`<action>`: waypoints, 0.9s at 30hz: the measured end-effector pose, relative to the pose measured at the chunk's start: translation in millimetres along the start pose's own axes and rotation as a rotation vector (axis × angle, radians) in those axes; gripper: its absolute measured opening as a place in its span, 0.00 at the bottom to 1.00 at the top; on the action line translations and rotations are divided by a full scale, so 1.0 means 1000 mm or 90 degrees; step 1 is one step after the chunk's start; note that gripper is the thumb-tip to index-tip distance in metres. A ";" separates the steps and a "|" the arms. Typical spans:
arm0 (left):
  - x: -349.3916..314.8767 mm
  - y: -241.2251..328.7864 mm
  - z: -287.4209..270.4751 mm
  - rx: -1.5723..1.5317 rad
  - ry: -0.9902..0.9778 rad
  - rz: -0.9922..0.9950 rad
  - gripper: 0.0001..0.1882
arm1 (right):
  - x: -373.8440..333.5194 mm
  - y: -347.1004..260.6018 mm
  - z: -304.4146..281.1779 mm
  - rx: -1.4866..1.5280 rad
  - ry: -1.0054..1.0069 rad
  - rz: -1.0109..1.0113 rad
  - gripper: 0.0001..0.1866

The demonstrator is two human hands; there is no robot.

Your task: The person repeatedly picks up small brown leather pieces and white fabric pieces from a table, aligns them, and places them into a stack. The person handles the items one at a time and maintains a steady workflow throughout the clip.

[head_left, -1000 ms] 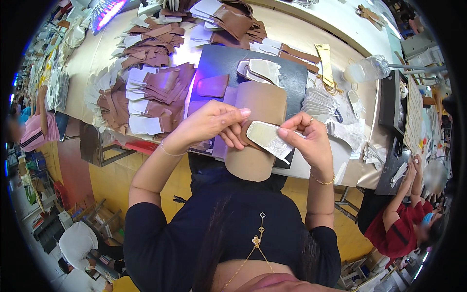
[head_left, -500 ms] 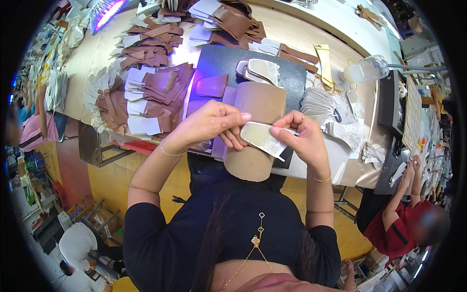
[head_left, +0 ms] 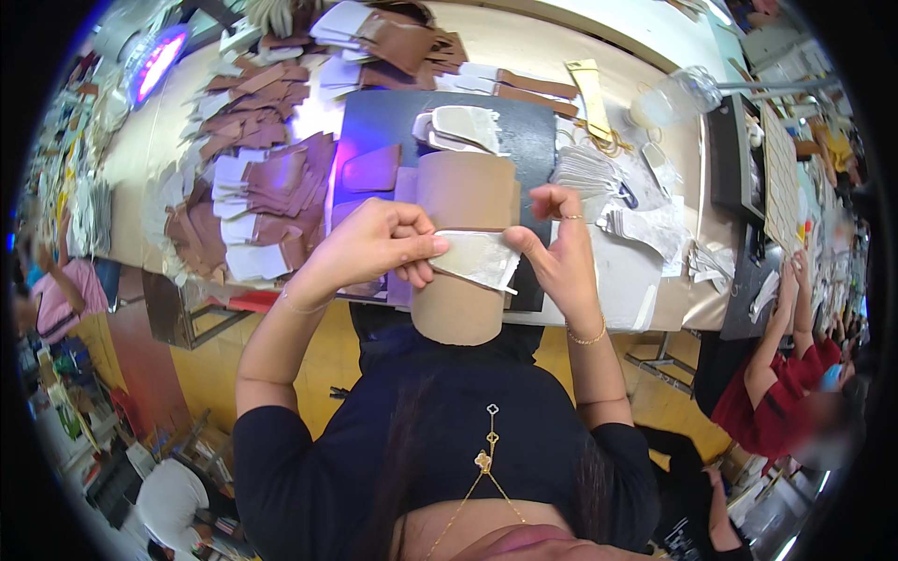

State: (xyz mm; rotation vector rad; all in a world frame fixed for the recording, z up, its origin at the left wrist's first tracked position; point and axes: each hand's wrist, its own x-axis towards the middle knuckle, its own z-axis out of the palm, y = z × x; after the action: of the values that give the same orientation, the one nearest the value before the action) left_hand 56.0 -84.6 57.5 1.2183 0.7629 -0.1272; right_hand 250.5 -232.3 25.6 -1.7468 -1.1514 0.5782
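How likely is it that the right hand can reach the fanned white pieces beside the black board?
Probably yes. The right hand looks open, and the fanned white pieces lie just beyond it, with nothing seen standing between. The left hand holds the pale piece.

L hand (head_left: 391,245) hides pt of white piece (head_left: 475,256); R-side co-worker's head (head_left: 827,428) v. blurred.

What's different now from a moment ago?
The right hand opened its pinch on the white piece and spread beside it. The left hand moved its thumb down onto the piece's left end. The piece still lies across the tan block.
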 end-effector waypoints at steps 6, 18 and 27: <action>0.007 -0.008 -0.010 0.197 0.007 0.201 0.04 | -0.010 -0.053 0.020 -0.242 -0.249 -0.412 0.42; 0.006 -0.010 -0.009 -0.023 -0.032 0.025 0.11 | -0.031 0.013 0.045 0.113 -0.092 -0.228 0.41; 0.017 0.022 -0.023 0.037 0.015 0.178 0.12 | -0.045 0.025 0.000 0.142 -0.078 -0.056 0.48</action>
State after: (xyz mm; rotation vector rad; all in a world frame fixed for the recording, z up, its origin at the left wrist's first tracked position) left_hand 68.5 -50.7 61.7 1.3715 0.6059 0.0962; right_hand 241.5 -275.0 -1.7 -1.4813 -1.1941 0.7390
